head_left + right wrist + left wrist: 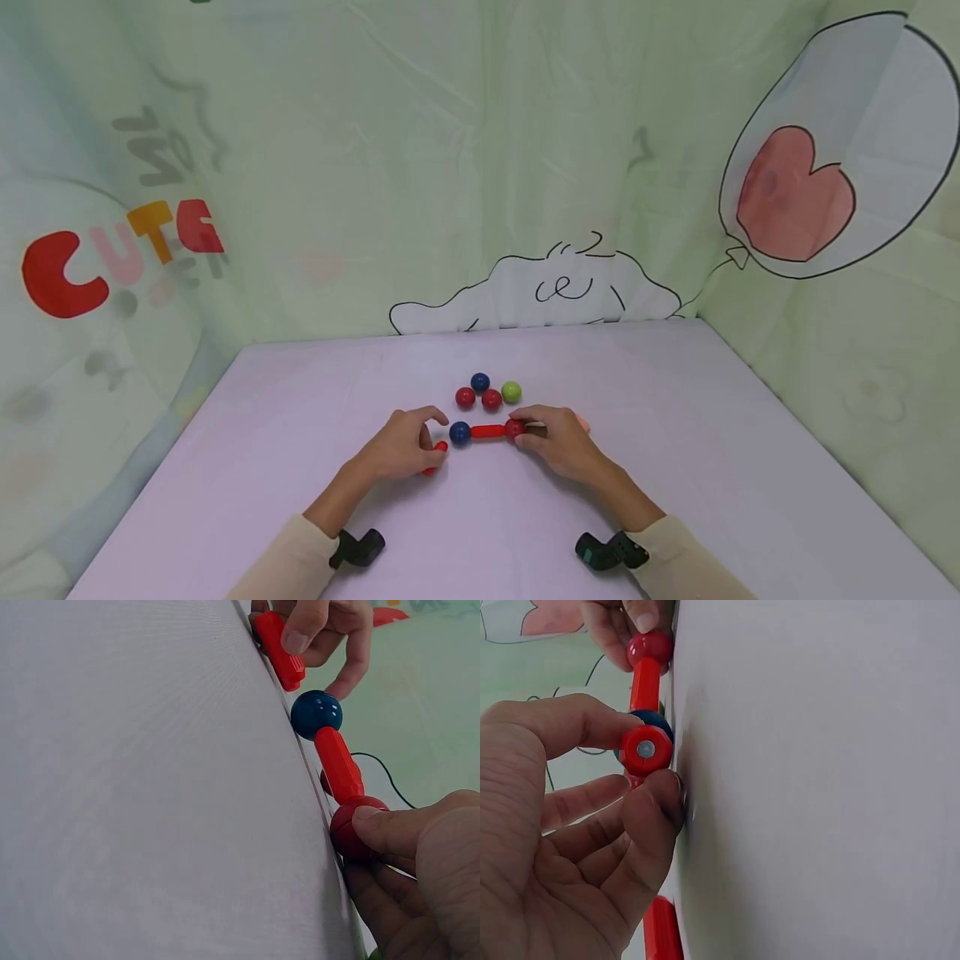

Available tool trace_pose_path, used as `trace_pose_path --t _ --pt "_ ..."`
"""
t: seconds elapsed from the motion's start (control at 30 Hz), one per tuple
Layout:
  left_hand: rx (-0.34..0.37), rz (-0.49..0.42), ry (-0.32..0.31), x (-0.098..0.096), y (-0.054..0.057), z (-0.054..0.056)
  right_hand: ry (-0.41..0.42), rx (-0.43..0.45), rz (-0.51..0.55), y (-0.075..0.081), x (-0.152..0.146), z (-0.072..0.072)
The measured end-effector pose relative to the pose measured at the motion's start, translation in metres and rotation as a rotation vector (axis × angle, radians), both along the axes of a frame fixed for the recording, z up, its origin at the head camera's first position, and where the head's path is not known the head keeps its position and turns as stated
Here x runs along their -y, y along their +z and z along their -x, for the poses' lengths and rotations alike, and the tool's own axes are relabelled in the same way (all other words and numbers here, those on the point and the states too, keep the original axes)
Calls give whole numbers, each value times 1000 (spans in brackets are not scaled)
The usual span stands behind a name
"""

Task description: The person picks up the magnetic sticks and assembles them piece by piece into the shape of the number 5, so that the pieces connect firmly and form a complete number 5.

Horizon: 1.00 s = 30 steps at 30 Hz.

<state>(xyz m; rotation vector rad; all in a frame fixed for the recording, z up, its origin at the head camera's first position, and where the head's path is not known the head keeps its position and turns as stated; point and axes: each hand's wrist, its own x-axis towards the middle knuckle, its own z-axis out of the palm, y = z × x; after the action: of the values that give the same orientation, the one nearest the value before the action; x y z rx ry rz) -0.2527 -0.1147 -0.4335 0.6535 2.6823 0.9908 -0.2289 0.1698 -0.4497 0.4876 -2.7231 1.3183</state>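
My left hand [405, 442] pinches a short red rod [646, 750] between thumb and fingers, its silver-tipped end facing the left wrist camera. Just right of that hand lies a dark blue ball [460, 433], joined by a second red rod [487, 431] to a red ball [514, 429]. Thumb and fingers of my right hand [558, 440] grip this red ball, at the right end of the joined piece. In the right wrist view the blue ball [316, 715] sits close to the left hand's fingertip, with the pinched rod [279, 649] beyond it.
Behind the joined piece, loose balls form a cluster: a blue one [480, 382], two red ones [466, 397] and a green one [512, 392]. Something peach-coloured [583, 423] shows past the right hand. Another red rod [662, 930] lies low in the left wrist view.
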Motion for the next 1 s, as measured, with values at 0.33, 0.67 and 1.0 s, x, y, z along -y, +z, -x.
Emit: trace_pose_path --t 0.33,0.67,1.0 --pt "-2 -45 5 -16 1 -6 -12 0 -5 0 0 0" --pt "101 -155 70 -23 -6 -5 8 -2 -9 0 -2 0" --pt "130 -229 129 -30 -6 -3 4 -7 -15 2 0 -1"
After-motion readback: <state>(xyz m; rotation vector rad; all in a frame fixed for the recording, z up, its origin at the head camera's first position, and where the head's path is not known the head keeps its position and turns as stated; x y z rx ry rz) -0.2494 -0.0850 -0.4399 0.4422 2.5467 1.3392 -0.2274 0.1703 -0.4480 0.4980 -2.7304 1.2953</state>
